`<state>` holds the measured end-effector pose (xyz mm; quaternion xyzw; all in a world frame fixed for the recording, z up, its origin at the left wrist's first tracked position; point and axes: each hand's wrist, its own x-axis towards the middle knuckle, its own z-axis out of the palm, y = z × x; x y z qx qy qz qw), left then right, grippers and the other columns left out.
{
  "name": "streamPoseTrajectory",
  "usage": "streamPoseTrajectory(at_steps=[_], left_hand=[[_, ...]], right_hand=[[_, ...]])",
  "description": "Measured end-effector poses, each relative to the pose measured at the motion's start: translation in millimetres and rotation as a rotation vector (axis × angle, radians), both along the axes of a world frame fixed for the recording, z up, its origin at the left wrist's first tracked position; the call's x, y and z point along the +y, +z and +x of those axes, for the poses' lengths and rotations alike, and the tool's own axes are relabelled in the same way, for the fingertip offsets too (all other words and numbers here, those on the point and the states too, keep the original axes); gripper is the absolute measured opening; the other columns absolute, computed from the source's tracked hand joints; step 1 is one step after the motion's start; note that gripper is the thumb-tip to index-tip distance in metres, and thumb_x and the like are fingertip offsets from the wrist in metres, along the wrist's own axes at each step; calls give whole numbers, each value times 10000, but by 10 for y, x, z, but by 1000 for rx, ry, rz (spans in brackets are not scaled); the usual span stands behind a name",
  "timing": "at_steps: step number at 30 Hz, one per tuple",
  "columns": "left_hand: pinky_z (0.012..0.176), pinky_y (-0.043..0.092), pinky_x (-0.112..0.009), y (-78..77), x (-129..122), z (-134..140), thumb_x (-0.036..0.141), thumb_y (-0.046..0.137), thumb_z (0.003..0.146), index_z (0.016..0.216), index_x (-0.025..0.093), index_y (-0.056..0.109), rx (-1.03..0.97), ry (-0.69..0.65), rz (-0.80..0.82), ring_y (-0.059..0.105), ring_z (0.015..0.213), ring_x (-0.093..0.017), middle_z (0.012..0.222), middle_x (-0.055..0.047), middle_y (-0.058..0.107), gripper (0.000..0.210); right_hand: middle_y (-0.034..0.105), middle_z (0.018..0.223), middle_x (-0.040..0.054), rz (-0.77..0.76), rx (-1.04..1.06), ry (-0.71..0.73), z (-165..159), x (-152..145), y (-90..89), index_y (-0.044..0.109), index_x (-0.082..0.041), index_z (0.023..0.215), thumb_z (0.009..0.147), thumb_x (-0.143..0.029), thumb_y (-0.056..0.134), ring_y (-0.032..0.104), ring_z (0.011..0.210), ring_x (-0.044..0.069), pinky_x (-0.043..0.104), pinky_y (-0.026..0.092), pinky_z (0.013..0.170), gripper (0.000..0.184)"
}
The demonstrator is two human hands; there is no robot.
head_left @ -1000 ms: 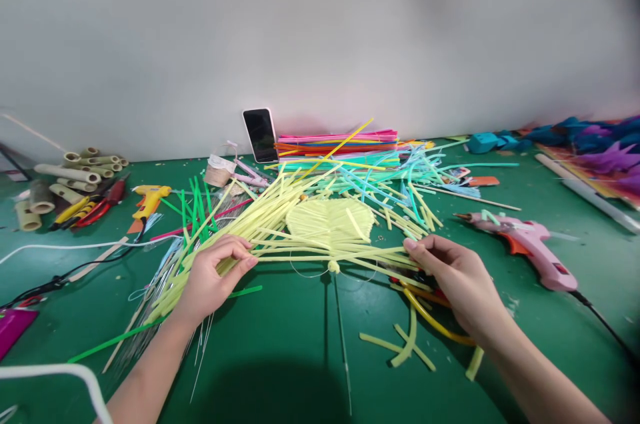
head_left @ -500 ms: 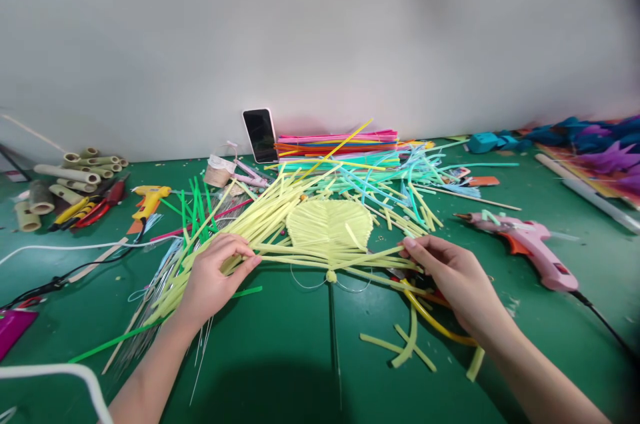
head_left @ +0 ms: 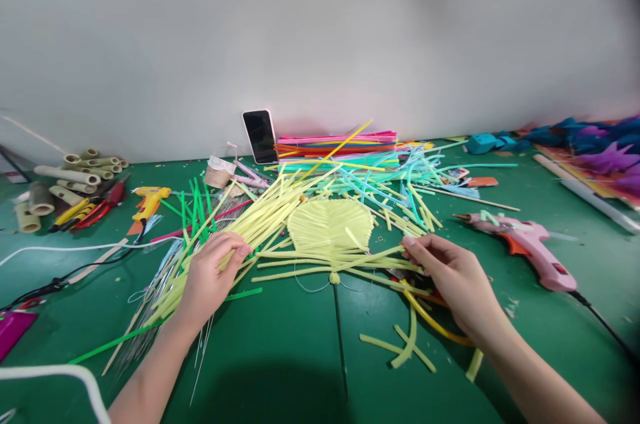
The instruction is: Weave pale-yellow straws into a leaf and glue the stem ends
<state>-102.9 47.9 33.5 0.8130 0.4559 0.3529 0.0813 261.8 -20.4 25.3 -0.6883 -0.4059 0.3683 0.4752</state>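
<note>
A pale-yellow leaf-shaped piece (head_left: 317, 227) made of pipe cleaners lies in the middle of the table. Long pipe cleaner ends spread sideways from its base, where a small yellow knot (head_left: 335, 277) sits on a thin dark stem. My left hand (head_left: 213, 274) has thumb and forefinger pinched at the tip of a left-hand strand. On the other side, my right hand (head_left: 447, 271) pinches the end of a yellow pipe cleaner (head_left: 383, 255) that slants up from the base. A lower left strand (head_left: 283, 273) lies free, its tip apart from my fingers.
Loose yellow pipe cleaners (head_left: 265, 207) heap up behind my left hand. A pink glue gun (head_left: 537, 247) lies at right, a yellow one (head_left: 150, 203) at left. Bundled coloured pipe cleaners (head_left: 340, 144) and a phone (head_left: 260, 136) are at the back. Cut yellow pieces (head_left: 383, 342) lie in front.
The lower left strand has come away from my left fingers and its tip now lies lower. The leaf piece and knot have shifted slightly right. My right hand has hardly moved.
</note>
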Motion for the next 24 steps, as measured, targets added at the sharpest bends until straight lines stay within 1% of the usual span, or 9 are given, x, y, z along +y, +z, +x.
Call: streamPoseTrajectory(at_steps=[2, 4, 7, 10, 14, 16, 18, 21, 24], left_hand=[[899, 460, -377, -7, 1, -1, 258, 561, 946, 920, 196, 665, 90, 71, 123, 607, 947, -234, 921, -70, 675, 124], [926, 439, -425, -35, 12, -14, 287, 586, 930, 1018, 191, 676, 212, 178, 218, 590, 985, -272, 988, -98, 672, 159], [917, 432, -452, -93, 35, -45, 339, 588, 920, 1088, 196, 673, 367, 284, 217, 569, 1035, -316, 1049, -120, 662, 236], [885, 440, -432, -127, 48, -73, 346, 572, 926, 1011, 207, 671, 396, 301, 167, 578, 993, -307, 993, -105, 672, 191], [832, 438, -419, -128, 53, -106, 386, 571, 925, 952, 204, 657, 438, 353, 180, 575, 929, -307, 932, -97, 670, 203], [818, 432, -416, -133, 57, -122, 404, 569, 926, 976, 202, 668, 488, 361, 188, 568, 921, -310, 939, -100, 669, 231], [825, 428, -412, -147, 64, -134, 395, 551, 939, 1053, 209, 674, 518, 337, 176, 566, 938, -307, 972, -102, 674, 250], [853, 425, -417, -172, 76, -144, 372, 521, 956, 1145, 211, 655, 508, 295, 142, 571, 954, -299, 993, -105, 683, 282], [840, 428, -425, -187, 84, -154, 403, 532, 946, 1114, 194, 649, 477, 331, 136, 575, 933, -306, 944, -108, 681, 293]], right_hand=[[641, 713, 28, -7, 11, -1, -10, 3, 3, 657, -191, 743, 748, -636, 694, 529, 599, 153, 237, 388, 496, 446], [645, 722, 36, -2, 1, 6, -14, 8, -2, 661, -188, 756, 756, -636, 688, 540, 603, 157, 240, 401, 495, 449], [651, 732, 35, -8, -29, 13, -12, 13, -11, 666, -189, 772, 776, -628, 673, 550, 617, 154, 233, 405, 501, 439], [654, 730, 35, -10, -52, 18, -6, 16, -18, 673, -189, 784, 778, -627, 672, 553, 618, 156, 234, 408, 504, 438], [656, 721, 42, -2, -62, 23, 3, 19, -37, 675, -188, 788, 777, -629, 672, 560, 621, 166, 241, 409, 502, 442], [663, 730, 44, -4, -59, 28, 7, 20, -45, 675, -189, 791, 779, -630, 670, 567, 629, 168, 243, 417, 510, 442], [668, 740, 42, -12, -50, 32, 7, 19, -45, 675, -192, 796, 780, -631, 669, 575, 642, 171, 246, 431, 528, 439], [676, 746, 41, -18, -64, 34, 2, 18, -30, 677, -195, 801, 783, -631, 666, 585, 653, 175, 251, 439, 545, 437], [682, 744, 49, -3, -89, 36, -2, 19, -18, 680, -190, 798, 785, -628, 665, 594, 656, 185, 260, 442, 545, 438]])
